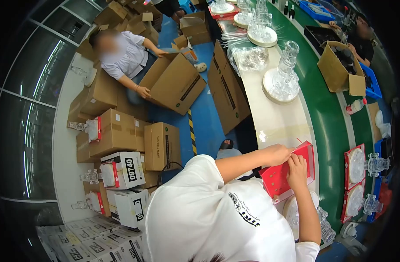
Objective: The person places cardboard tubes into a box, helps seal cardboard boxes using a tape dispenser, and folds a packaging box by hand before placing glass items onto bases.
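Observation:
A red cardboard box point(278, 180) with white edges lies open at the front of the white bench strip, partly over its near edge. My left hand point(276, 155) is closed with its fingertips at the box's upper edge. My right hand point(297, 168) reaches in from below, fingers bent and pressed on the same edge close to the left fingertips. Both hands appear to grip the box's wall; the exact pinch is small and partly hidden. Beside my right forearm, a clear glass-like piece on a round white base point(292, 212) is partly covered.
More clear pieces on round bases point(281, 87) stand along the bench, near a plastic-wrapped bundle point(250, 59). Two red boxes point(355, 166) with clear pieces lie across the green surface point(326, 174). At left, another person holds a large carton point(176, 83) beside stacked cartons point(117, 135).

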